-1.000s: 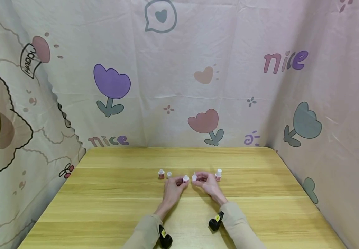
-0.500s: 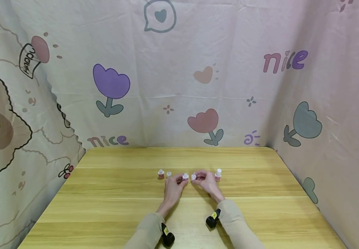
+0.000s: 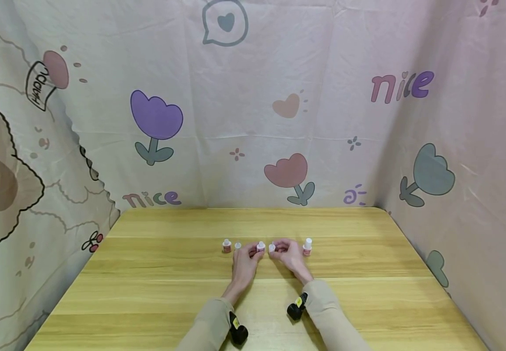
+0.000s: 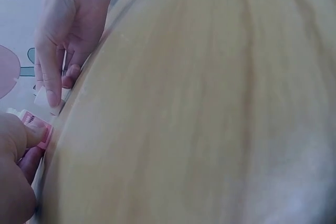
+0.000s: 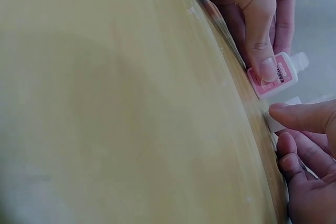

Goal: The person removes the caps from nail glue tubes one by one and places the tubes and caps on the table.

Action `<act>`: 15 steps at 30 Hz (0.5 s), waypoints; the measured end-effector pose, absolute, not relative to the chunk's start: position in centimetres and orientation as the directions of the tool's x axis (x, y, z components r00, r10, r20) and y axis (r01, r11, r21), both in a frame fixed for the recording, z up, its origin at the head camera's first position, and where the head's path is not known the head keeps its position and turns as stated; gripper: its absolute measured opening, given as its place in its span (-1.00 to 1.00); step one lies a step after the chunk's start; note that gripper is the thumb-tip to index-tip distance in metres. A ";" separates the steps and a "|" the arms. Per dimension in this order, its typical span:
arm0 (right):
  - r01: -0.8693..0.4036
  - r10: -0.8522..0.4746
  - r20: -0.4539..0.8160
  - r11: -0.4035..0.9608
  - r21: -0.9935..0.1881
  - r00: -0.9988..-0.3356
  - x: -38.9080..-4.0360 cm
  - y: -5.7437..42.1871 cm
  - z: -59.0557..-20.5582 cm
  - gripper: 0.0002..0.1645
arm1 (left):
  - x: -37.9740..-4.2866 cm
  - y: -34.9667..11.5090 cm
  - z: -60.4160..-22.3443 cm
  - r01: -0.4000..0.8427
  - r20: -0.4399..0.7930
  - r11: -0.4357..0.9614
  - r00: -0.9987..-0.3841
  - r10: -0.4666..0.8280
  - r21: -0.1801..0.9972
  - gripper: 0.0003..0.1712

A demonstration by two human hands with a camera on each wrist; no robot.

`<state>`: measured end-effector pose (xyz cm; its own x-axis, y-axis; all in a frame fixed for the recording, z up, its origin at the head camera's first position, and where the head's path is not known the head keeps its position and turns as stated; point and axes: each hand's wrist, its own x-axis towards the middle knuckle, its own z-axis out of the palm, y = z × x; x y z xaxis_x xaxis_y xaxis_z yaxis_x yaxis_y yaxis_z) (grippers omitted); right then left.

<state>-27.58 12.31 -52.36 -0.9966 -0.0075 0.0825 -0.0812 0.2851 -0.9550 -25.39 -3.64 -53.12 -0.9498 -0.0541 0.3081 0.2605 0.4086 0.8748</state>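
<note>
In the head view my left hand point(image 3: 244, 265) grips a small white bottle point(image 3: 260, 247) by its sides, thumb over its pink label point(image 5: 273, 78). The bottle stands upright, its narrow nozzle point(image 5: 300, 60) bare. Just to the right, my right hand point(image 3: 291, 256) pinches a white cap point(image 3: 272, 248) between thumb and fingers. A thin stem points up from this cap, which sits low at the tabletop. A small gap lies between bottle and cap. The right hand's fingers point(image 4: 51, 80) also show in the left wrist view.
Left of the hands stand another uncapped bottle point(image 3: 226, 246) and a loose white cap point(image 3: 238, 246), partly behind the left hand. A capped bottle point(image 3: 307, 246) stands right of the right hand. All rest on the wooden table point(image 3: 169, 263), before a printed curtain point(image 3: 235, 117).
Both hands stay almost in place, still holding the bottle and the cap. The right forearm has shifted slightly left, and the left wrist a little right and up.
</note>
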 end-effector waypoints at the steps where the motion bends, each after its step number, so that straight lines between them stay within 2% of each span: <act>1: -0.086 -0.008 0.087 0.278 -0.957 -0.996 -27.6 12.3 -52.4 -0.64 | -25.4 -3.6 -53.1 0.261 0.309 0.406 -0.950 -0.056 0.876 -0.72; 15: -0.089 0.015 0.097 0.283 -0.955 -0.995 -27.5 12.0 -52.3 -0.63 | -25.8 -3.5 -53.2 0.247 0.289 0.375 -0.955 -0.060 0.894 -0.71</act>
